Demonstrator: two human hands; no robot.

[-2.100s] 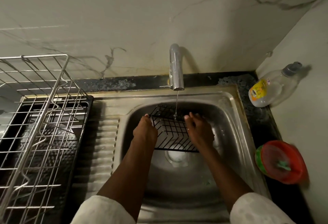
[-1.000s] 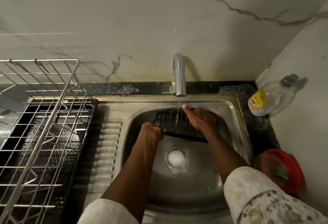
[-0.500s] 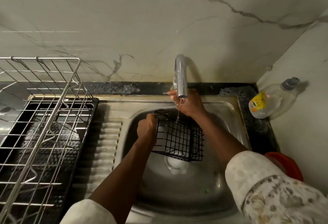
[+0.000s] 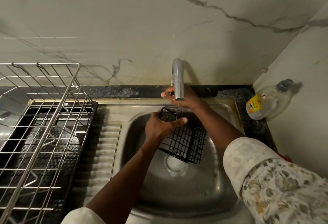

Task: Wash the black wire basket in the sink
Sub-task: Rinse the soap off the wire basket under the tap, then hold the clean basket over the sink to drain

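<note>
**Black wire basket, tilted over the drain**

Gripped at its upper end by the left hand, fingers and thumb curled tight round the rim wires: the black wire basket, down inside the sink. Long axis slanted from that hand down and off to its right, lower corner hanging just above the drain. Hard to tell through the mesh which face is the open one.

Beyond the left hand, the right hand, tucked behind the tap spout and pinching the small lever between fingertips and thumb. Only a thin thread of water from the spout, falling between the two hands onto the basket's upper end.

Bare steel basin nearer than both hands (the widest free room). Close on the left of the left hand, the basin edge and ribbed drainboard; further left, a steel dish rack. Right forearm close above the basket's right side.

Well to the right of the right hand, a clear bottle leaning in the corner, with a yellow label, print too small to read.
</note>
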